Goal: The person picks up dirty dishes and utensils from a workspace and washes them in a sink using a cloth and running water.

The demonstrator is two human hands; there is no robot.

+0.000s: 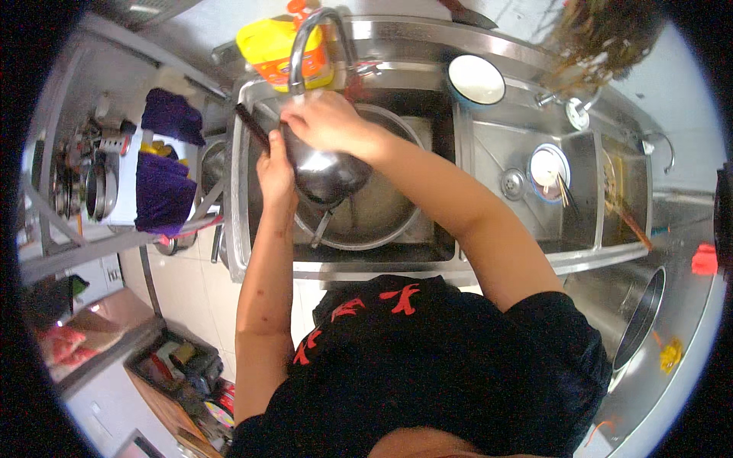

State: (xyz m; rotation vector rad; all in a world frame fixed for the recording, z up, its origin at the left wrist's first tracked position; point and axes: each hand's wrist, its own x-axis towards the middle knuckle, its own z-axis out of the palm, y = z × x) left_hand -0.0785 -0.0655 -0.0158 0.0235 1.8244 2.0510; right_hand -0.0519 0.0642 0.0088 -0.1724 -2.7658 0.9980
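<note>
My left hand [276,172] grips the near left side of a dark, shiny metal pan [332,174], thumb up along its edge. A dark handle [252,123] sticks out to the upper left. My right hand [326,123] lies over the far part of the pan, fingers curled and blurred; whether it holds anything is unclear. Below the pan, a large round metal basin [395,236] stands in the left sink [444,172]. A short metal bar [322,229] shows at the pan's near side. The curved faucet [296,57] ends just above my right hand.
A yellow detergent jug [266,51] stands behind the faucet. On the back ledge sits a white bowl [476,79]. The middle sink [498,229] holds a bowl [550,166] with chopsticks [564,194]. Purple cloths [166,192] hang on the left rack [91,243]. A knife [469,14] lies behind.
</note>
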